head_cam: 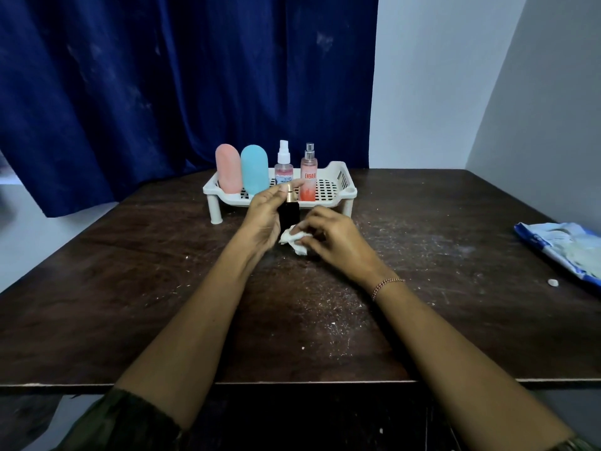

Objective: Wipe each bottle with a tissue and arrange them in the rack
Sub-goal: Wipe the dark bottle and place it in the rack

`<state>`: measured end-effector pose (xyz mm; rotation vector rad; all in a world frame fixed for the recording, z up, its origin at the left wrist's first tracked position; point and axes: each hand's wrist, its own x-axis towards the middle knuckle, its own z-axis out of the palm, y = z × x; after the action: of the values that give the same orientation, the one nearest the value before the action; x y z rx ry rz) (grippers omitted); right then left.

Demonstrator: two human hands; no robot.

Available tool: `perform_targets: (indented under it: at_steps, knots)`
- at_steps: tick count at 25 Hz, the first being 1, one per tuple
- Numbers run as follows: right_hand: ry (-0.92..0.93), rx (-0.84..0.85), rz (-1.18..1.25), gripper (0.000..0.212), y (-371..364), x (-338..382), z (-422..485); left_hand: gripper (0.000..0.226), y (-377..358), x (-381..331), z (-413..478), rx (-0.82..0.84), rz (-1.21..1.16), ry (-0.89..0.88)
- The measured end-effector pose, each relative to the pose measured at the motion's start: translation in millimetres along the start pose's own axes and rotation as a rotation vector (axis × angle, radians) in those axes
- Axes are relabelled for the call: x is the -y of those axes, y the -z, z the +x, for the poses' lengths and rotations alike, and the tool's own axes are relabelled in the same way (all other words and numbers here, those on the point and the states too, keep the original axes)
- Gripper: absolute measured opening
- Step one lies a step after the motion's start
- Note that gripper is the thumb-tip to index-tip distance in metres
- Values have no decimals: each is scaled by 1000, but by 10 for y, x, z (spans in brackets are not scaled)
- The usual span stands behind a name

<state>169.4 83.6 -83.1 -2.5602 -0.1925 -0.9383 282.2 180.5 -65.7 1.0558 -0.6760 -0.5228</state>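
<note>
At centre table (130, 288), left hand (265, 216) grips the black bottle (289, 214) upright, and right hand (331, 236), at its four o'clock, pinches a crumpled tissue (294, 239) just under the bottle. Up at twelve o'clock, the rack (344, 187) holds pink bottle (228, 169), blue bottle (254, 169), clear spray bottle (284, 167) and pink spray bottle (308, 177), all standing. Tissue pack (562, 249) lies at three o'clock.

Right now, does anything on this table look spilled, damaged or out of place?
White flecks litter the scuffed table, and a white scrap lies loose near the tissue pack. The four bottles in the rack stand upright; nothing looks spilled. The left hand grips the black bottle, the right hand the tissue.
</note>
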Motion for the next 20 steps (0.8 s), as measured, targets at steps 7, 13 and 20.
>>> perform_targets:
  at_steps: [7, 13, 20]
  knots:
    - [-61, -211, 21, 19, 29, -4, 19, 26, -104, 48, 5, -11, 15, -15]
    - [53, 24, 28, 21, -40, 70, 10, 27, 14, -52, 49, -148, -35, -75]
    - [107, 4, 33, 24, 1, 126, 4, 30, 44, -59, 54, -163, -254, 39]
